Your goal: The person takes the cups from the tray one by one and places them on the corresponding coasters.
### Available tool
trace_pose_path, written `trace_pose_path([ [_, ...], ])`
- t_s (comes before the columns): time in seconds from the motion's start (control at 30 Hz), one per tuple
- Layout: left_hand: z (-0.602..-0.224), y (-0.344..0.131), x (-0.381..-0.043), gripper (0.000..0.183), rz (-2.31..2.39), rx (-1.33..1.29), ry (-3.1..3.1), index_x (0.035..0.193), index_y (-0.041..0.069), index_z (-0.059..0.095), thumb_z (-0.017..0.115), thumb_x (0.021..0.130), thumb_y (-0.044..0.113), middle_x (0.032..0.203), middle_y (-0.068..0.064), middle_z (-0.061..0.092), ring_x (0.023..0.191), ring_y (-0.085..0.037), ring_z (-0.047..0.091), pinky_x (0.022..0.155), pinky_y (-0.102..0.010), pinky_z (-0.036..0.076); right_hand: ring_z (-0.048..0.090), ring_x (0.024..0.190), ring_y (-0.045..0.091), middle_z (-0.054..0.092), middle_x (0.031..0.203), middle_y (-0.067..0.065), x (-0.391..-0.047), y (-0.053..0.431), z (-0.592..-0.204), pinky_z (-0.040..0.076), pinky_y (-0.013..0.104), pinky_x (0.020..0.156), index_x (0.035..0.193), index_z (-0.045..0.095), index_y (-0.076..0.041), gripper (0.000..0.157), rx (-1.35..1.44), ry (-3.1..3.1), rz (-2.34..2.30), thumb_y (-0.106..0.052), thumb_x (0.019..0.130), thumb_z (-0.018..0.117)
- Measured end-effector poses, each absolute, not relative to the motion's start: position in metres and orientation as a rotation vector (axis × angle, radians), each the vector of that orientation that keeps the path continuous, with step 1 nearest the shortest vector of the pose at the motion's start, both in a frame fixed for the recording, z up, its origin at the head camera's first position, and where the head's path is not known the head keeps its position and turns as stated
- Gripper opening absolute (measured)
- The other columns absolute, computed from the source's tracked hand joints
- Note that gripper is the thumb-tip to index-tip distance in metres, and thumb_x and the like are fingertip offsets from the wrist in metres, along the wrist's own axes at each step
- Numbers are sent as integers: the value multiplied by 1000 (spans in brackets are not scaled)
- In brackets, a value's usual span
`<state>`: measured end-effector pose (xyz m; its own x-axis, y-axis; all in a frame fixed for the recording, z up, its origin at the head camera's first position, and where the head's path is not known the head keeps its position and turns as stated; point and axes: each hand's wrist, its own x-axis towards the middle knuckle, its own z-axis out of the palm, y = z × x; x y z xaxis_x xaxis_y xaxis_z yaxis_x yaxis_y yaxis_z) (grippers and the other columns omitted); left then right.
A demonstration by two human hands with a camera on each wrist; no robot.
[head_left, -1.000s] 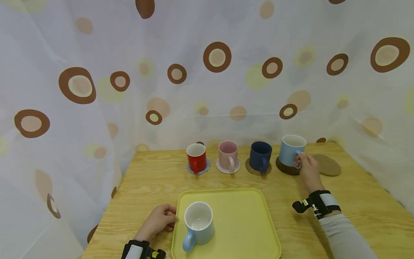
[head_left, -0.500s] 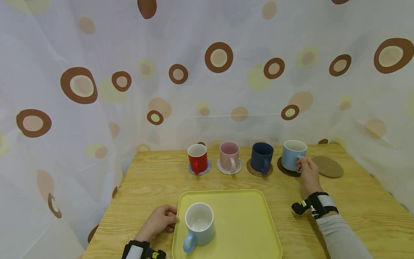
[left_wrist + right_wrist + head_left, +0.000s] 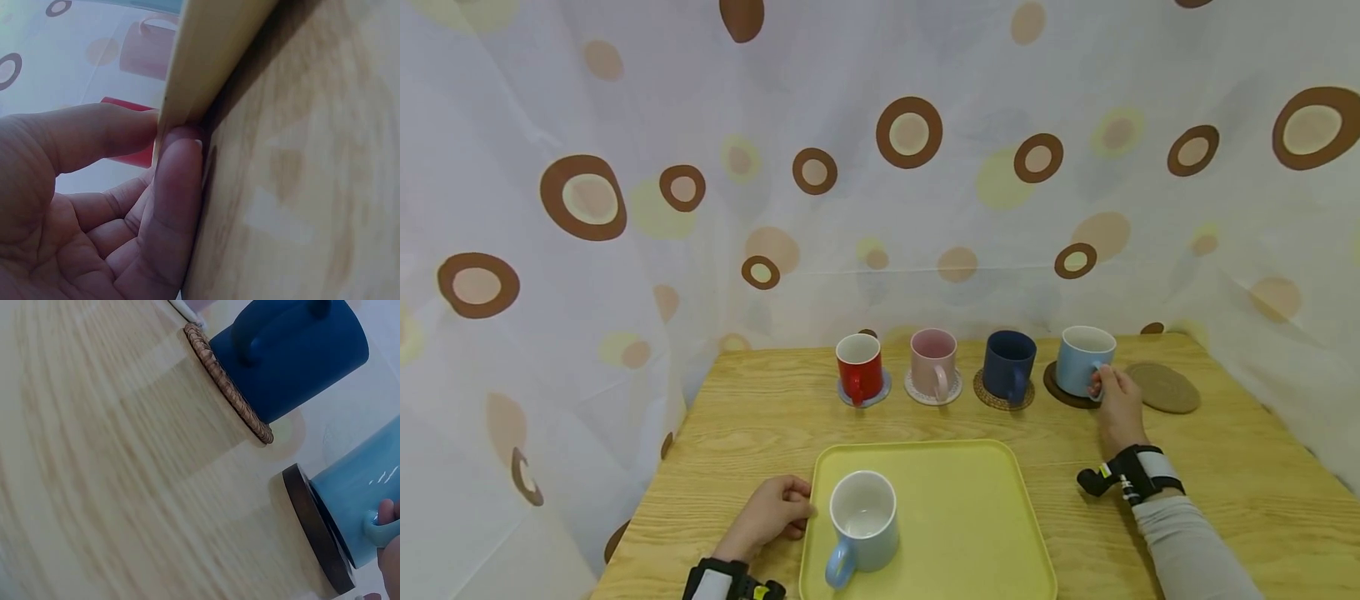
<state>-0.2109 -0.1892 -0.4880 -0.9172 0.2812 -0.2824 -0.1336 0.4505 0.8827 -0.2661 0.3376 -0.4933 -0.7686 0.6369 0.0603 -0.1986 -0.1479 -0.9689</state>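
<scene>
My right hand (image 3: 1118, 404) pinches the handle of a light blue mug (image 3: 1079, 363) at the back right. That mug is upright on a dark brown round coaster (image 3: 319, 532); in the right wrist view a thin dark gap shows along part of its base. Thumb and fingers of my left hand (image 3: 771, 510) pinch the left rim of a yellow tray (image 3: 955, 500), and the left wrist view has one finger low against the tray's side (image 3: 200, 62). Inside the tray, near that hand, stands a white mug with a blue handle (image 3: 863, 525).
Along the back, a red mug (image 3: 860, 371), a pink mug (image 3: 932, 367) and a navy mug (image 3: 1007, 367) each stand on a coaster. A tan round coaster (image 3: 1168, 388) lies right of my right hand. A dotted curtain (image 3: 880, 217) hangs behind the wooden table (image 3: 752, 417).
The light blue mug in my right hand has come down onto the dark brown coaster, having been held slightly higher at first. My left hand stays at the tray's rim.
</scene>
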Motion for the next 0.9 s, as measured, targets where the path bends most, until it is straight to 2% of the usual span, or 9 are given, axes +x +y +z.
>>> trace_pose_path([
  [0.53, -486, -188, -209, 30, 1451, 117, 2323, 109, -8, 57, 68, 84, 5, 82, -7, 65, 65, -14, 58, 57, -29, 55, 49, 71, 8, 50, 68, -6, -266, 337, -504, 41, 17, 68, 71, 58, -14, 31, -353, -1566, 1932, -23, 100, 53],
  [0.9, -490, -189, -212, 30, 1452, 75, 2327, 110, -6, 58, 67, 85, 6, 82, -6, 63, 67, -15, 58, 58, -29, 55, 45, 80, 9, 50, 71, -7, -266, 342, -503, 37, 18, 75, 74, 58, -12, 29, -552, -1636, 1960, -23, 100, 52],
])
